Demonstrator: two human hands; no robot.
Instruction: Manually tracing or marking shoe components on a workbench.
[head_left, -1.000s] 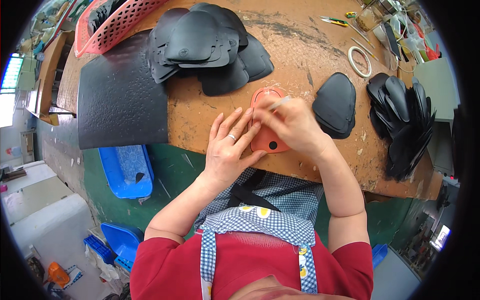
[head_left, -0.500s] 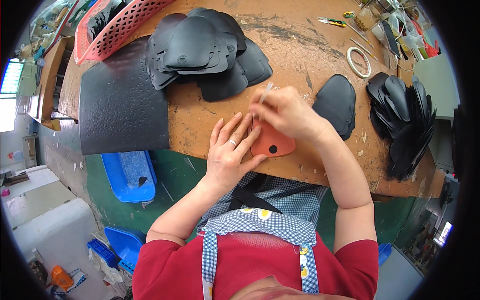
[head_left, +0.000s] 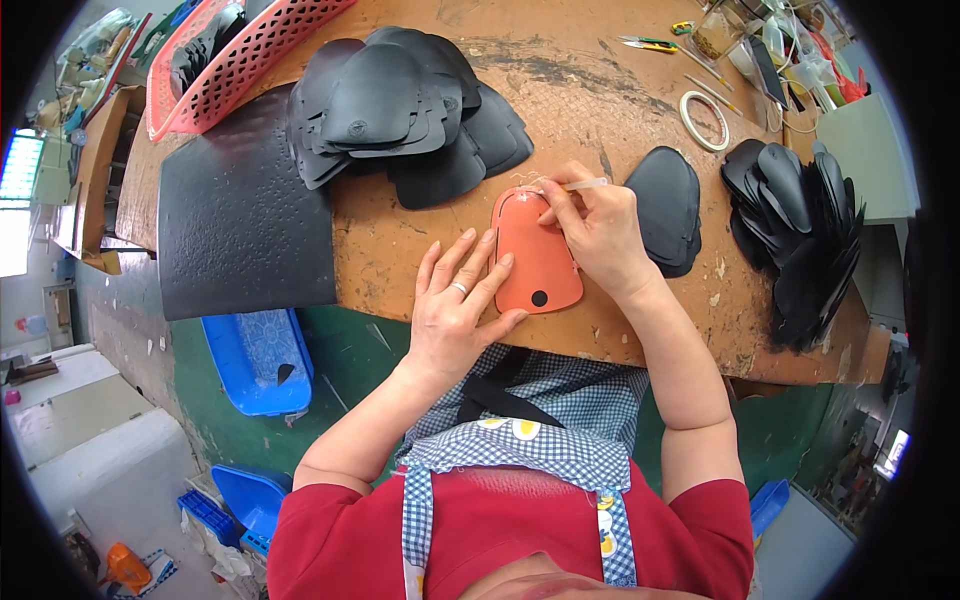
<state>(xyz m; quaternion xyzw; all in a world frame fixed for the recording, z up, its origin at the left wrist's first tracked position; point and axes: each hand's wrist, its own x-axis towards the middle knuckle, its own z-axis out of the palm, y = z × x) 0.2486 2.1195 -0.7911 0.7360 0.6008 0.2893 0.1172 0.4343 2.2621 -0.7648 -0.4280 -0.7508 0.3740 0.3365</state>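
An orange-red rounded template [head_left: 538, 262] with a black round spot near its lower end lies on the wooden table. Along its left and upper edge runs a narrow curved slot showing dark. My left hand [head_left: 452, 295], with a ring on one finger, rests with fingers spread; its fingertips press on the template's left edge. Pinched in my right hand [head_left: 600, 225] is a slim white pen [head_left: 585, 184], tilted to the right, its tip at the template's top edge. Whether a black piece lies under the whole template is hidden.
Stacked black cut pieces [head_left: 375, 100] sit at the back left, on a black sheet [head_left: 245, 210]. Right of my hand lie more black pieces [head_left: 667, 205] and a fanned pile [head_left: 790, 220]. Farther off are a tape roll [head_left: 704, 121], yellow-handled snips [head_left: 650, 44] and a pink basket [head_left: 235, 80].
My right hand has moved right along the template's top, uncovering its upper part. The pen has swung from upright to leaning right. My left hand stays on the left edge.
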